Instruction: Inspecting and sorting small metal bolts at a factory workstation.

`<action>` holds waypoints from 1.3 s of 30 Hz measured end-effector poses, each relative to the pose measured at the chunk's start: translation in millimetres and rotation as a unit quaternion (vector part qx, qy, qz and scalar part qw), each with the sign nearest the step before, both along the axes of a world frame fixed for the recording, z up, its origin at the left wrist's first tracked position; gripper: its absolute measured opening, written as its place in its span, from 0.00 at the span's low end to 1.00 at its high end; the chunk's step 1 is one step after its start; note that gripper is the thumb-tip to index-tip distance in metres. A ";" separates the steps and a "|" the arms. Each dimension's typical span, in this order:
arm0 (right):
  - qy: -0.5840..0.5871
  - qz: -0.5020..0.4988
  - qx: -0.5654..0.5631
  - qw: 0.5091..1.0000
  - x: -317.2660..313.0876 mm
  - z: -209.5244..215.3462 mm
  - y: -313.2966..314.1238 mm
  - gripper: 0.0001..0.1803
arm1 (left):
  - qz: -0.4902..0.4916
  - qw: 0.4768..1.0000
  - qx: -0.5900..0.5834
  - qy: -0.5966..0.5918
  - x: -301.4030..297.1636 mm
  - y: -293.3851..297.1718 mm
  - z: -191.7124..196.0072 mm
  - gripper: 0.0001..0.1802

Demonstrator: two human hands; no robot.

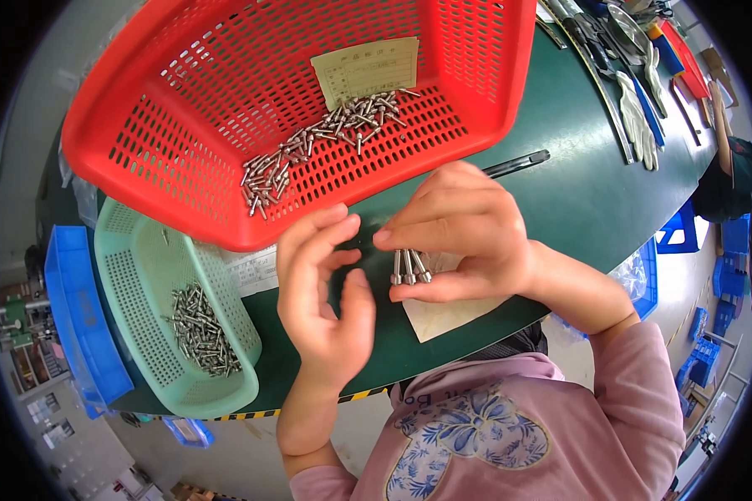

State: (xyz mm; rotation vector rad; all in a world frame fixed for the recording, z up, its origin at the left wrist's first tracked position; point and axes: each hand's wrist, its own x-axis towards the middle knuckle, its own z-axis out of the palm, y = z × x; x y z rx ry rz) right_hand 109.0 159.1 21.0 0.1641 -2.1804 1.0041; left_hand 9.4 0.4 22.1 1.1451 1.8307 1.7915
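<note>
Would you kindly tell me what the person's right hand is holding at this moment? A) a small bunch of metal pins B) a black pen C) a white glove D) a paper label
A: the right hand pinches a small bunch of metal pins between thumb and fingers, over the green table, while the left hand is open beside it, holding nothing.

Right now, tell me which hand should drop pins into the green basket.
Probably the left hand: it is empty and nearer the green basket. The right hand holds the pins, farther away.
</note>
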 end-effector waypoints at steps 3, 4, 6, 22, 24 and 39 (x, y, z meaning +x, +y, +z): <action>0.056 -0.026 0.081 0.995 -1.0 -3.6 3.8 0.19 | -0.143 0.928 -0.004 -0.344 -7.7 -2.7 0.8 0.17; 0.057 -0.025 0.079 0.995 -1.4 -3.4 3.2 0.19 | -0.141 0.929 -0.005 -0.343 -6.2 -3.4 1.2 0.17; 0.067 -0.025 0.096 0.993 -2.5 -2.4 1.4 0.19 | -0.206 0.873 0.003 -0.442 -0.2 -4.5 1.3 0.16; 0.061 -0.011 0.082 0.995 -3.8 -7.1 -2.1 0.20 | -0.221 0.899 0.019 -0.379 4.3 -2.2 3.9 0.09; 0.059 -0.025 0.078 0.995 -4.3 -6.5 -3.8 0.21 | -0.220 0.899 0.021 -0.379 4.5 -2.1 3.8 0.09; 0.014 -0.008 0.053 0.998 -3.7 -8.5 -7.5 0.18 | -0.179 0.853 -0.002 -0.490 5.2 -6.1 2.4 0.04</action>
